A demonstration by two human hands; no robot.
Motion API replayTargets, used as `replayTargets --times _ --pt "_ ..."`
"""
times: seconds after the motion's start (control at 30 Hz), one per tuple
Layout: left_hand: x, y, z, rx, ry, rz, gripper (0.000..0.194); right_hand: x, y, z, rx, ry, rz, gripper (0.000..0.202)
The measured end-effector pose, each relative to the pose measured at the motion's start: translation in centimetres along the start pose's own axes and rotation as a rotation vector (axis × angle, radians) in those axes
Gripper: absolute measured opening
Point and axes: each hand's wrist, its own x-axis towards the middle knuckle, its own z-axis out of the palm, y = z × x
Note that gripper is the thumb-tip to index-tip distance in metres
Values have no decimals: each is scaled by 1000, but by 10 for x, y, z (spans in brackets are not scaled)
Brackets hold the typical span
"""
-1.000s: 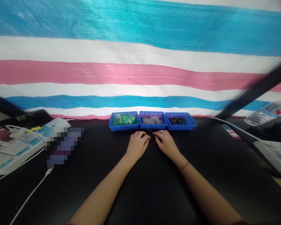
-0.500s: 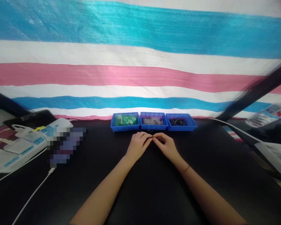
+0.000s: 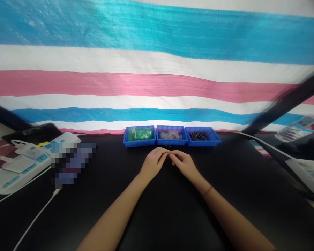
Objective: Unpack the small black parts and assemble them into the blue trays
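My left hand (image 3: 153, 162) and my right hand (image 3: 184, 164) meet fingertip to fingertip over the black table, just in front of the blue trays. Both are pinched on a tiny piece (image 3: 169, 153), too small to make out. Behind them stand a left blue tray (image 3: 140, 143) with green items, a middle blue tray (image 3: 172, 142) with pale, clear-looking pieces, and a right blue tray (image 3: 204, 143) with small black parts. A small dark item lies by the middle tray's front edge.
On the left of the black table (image 3: 157, 216) are a white power strip (image 3: 23, 176) with plugs and cables, and a blurred phone-like object (image 3: 75, 163). A plastic bottle (image 3: 299, 127) and another white strip (image 3: 307, 174) are at the right. A striped sheet (image 3: 157, 83) hangs behind.
The fingers of my right hand have drawn closer together, and the gap between its thumb and index finger has narrowed. Both hands stay in nearly the same place.
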Motion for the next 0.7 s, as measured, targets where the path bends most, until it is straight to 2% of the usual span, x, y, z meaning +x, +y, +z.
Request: replayTargets --times 0.37,0.7 --pt "-1 1 0 -27 5 -3 15 1 7 5 232 71 -4 18" --pt "-1 4 0 -22 -14 -33 15 0 4 5 234 72 -44 16"
